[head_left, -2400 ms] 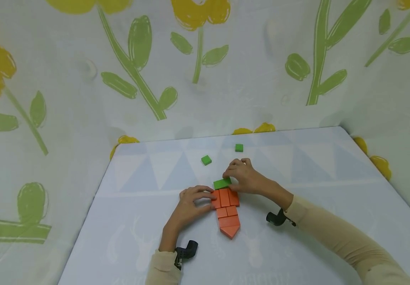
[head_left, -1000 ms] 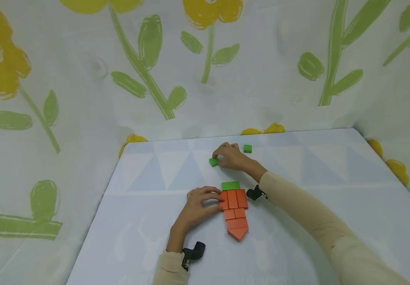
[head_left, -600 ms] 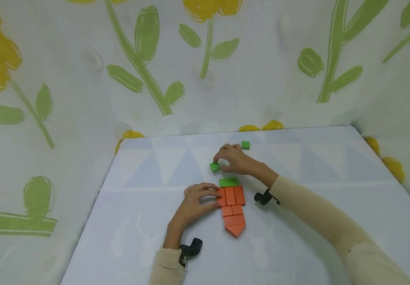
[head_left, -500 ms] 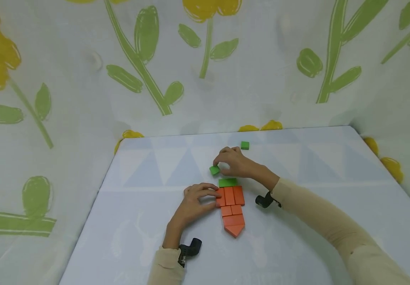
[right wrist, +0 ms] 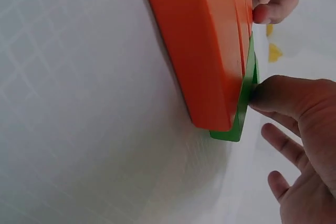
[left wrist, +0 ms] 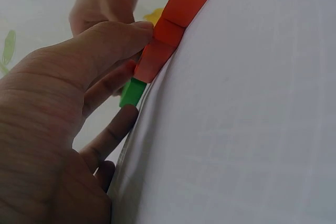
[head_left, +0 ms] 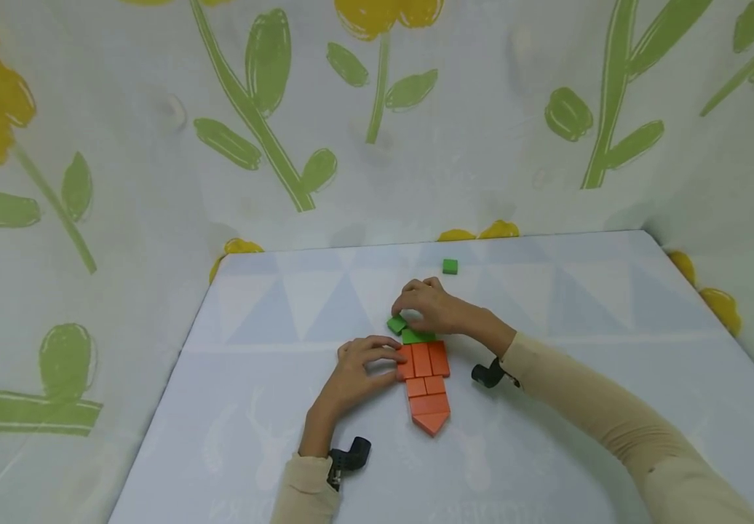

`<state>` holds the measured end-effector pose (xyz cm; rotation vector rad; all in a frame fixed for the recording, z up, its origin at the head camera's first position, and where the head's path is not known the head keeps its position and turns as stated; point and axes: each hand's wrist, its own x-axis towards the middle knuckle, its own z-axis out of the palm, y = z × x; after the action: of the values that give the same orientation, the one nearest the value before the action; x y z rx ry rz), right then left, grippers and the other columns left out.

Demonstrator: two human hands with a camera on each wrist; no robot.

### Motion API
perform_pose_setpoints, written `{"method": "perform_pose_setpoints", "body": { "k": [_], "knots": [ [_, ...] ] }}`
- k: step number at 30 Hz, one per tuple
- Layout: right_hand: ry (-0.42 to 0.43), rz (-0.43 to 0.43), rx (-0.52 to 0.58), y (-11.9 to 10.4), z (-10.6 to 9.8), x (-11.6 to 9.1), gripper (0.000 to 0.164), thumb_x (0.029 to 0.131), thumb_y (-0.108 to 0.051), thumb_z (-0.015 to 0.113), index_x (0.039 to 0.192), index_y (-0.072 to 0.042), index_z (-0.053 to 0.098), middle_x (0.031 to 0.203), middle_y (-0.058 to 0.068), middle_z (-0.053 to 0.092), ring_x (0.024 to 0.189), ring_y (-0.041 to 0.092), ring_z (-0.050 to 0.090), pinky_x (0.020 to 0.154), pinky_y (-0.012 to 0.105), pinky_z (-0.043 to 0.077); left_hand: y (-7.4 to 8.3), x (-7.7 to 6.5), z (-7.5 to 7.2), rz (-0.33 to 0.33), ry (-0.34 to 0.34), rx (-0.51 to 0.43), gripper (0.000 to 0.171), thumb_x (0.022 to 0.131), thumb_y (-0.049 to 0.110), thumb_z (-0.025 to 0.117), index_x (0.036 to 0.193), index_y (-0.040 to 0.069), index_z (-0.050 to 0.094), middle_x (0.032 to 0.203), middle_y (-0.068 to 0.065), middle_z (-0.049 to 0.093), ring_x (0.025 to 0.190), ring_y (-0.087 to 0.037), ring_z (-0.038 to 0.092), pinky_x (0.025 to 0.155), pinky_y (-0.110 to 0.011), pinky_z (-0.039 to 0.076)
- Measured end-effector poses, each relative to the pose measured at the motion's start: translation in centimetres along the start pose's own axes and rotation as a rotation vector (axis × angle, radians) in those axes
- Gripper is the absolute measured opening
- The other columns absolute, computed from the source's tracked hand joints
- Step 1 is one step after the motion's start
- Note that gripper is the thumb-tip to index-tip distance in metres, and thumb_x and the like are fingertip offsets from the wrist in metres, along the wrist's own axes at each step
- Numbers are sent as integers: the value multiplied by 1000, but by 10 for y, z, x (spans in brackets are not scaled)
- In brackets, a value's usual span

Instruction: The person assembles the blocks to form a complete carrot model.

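Note:
Orange wooden blocks (head_left: 421, 360) lie flat against each other in a shape that narrows to a triangular block (head_left: 431, 423) toward me. A green rectangular block (head_left: 419, 337) sits along the far side of the orange row. My left hand (head_left: 354, 375) holds the leftmost orange block (head_left: 405, 370), thumb and fingertips at its left side. My right hand (head_left: 439, 309) pinches a small green block (head_left: 396, 324), turned at an angle at the left far corner of the green rectangle. In the right wrist view, the right thumb (right wrist: 278, 95) is right at the green pieces.
Another small green block (head_left: 450, 266) lies farther back on the pale patterned tabletop (head_left: 298, 291). A flower-print cloth (head_left: 455, 160) rises behind the table's far edge. Each wrist wears a black camera (head_left: 352, 455).
My right hand left the green rectangle, reached back, took the small green block and drew it toward me to the rectangle's corner. My left hand stayed at the orange blocks.

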<state>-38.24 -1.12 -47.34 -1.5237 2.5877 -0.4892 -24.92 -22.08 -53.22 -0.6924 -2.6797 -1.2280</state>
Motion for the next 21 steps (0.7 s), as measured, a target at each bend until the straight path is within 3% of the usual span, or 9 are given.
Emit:
{"method": "perform_pose_setpoints", "body": {
  "k": [5,10,14,18,21],
  "knots": [
    [-11,69,62,4,-8,-3,33,92,-9,70,124,-13,68,125,-2,65,125,23,47,100,51,27,1,1,-1,5,-4,-2,21,91,30,76,112,29,76,128,14,60,124,-7,50,105,-54,19],
    [170,195,0,22,-17,-7,32,91,-12,72,123,-8,69,125,5,65,124,28,48,97,55,29,3,2,-3,-8,-5,-12,21,90,30,76,111,29,76,128,13,60,124,-10,49,105,-52,18],
    [269,369,-64,46,-22,-13,41,91,-17,74,129,-6,64,133,11,60,127,33,45,96,58,30,2,2,-4,-29,-8,-8,21,90,31,76,111,30,76,129,14,60,125,-11,48,107,-52,17],
    [226,539,-47,68,-24,-17,52,91,-22,72,138,-6,56,143,15,51,132,37,38,100,61,28,1,0,-3,-24,-13,-8,21,90,30,76,112,30,76,129,13,60,126,-12,49,108,-55,16],
    [180,611,-45,80,-25,-19,52,91,-21,71,139,-5,55,143,16,52,133,38,37,102,62,26,0,-1,-1,-20,-16,-19,22,90,31,76,112,31,75,129,14,59,127,-12,49,108,-55,16]
  ]
}}
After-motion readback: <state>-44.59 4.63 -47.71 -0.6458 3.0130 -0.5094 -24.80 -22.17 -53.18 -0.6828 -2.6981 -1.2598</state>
